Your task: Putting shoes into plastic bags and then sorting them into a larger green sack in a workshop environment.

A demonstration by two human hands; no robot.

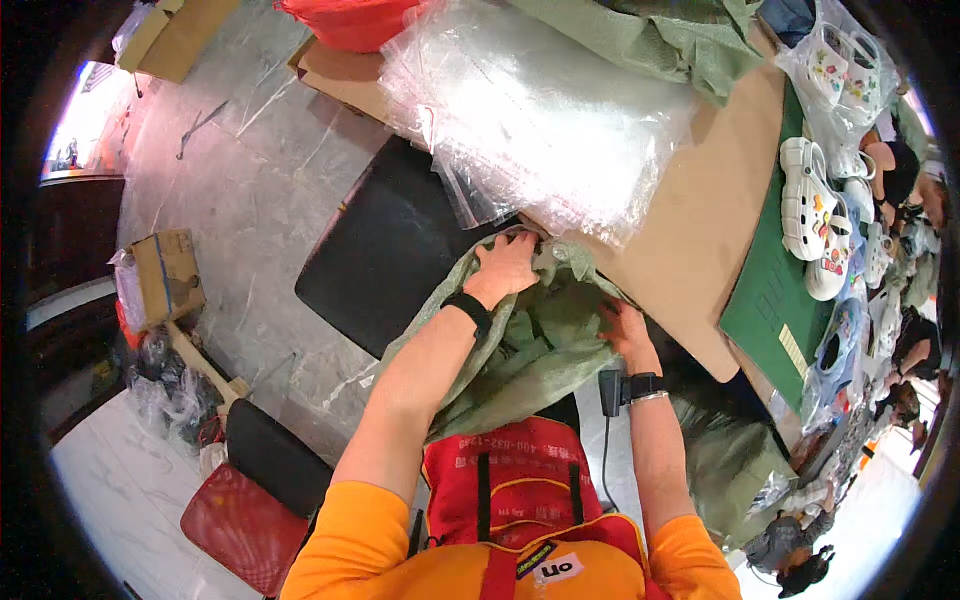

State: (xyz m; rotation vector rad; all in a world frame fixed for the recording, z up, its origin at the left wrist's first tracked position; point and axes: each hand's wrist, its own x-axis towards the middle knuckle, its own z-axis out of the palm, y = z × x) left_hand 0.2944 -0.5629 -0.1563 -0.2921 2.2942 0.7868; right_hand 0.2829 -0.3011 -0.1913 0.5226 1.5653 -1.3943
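A green woven sack hangs in front of me, its mouth facing up and spread between my two hands. My left hand grips the far rim, its fingers bent over the folded edge. On the right side of the mouth, my right hand holds the rim, with some fingers hidden by the fabric. The inside of the sack is partly visible as crumpled green folds; I cannot see its bottom. Just beyond it, a stack of clear plastic bags lies on a brown cardboard sheet.
A black chair stands left of the sack. White clogs rest beside a green board on the right. More green sacking and a red bag lie at the far side. A red-seated chair is at lower left.
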